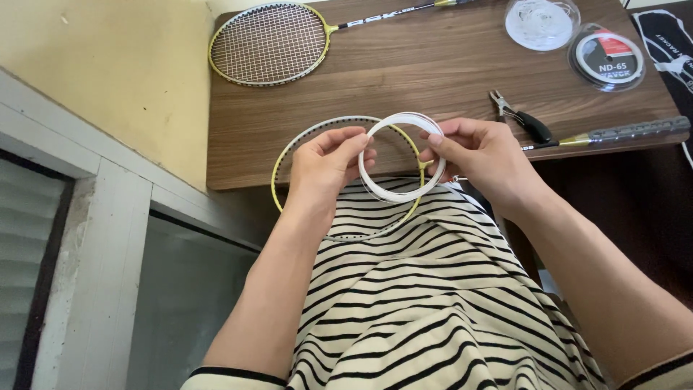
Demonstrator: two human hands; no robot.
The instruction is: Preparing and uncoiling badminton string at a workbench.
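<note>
Between my two hands I hold a coil of white racket string, looped into a ring. My left hand pinches its left side and my right hand pinches its right side. Under the coil lies an unstrung yellow and white badminton racket frame, its head half on the wooden table and half over my striped shirt. Its grey handle reaches right along the table's front edge.
A strung yellow racket lies at the table's far left. Black-handled pliers sit near my right hand. Two round clear string packs lie at the far right, beside a black bag. A yellow wall and window frame are at left.
</note>
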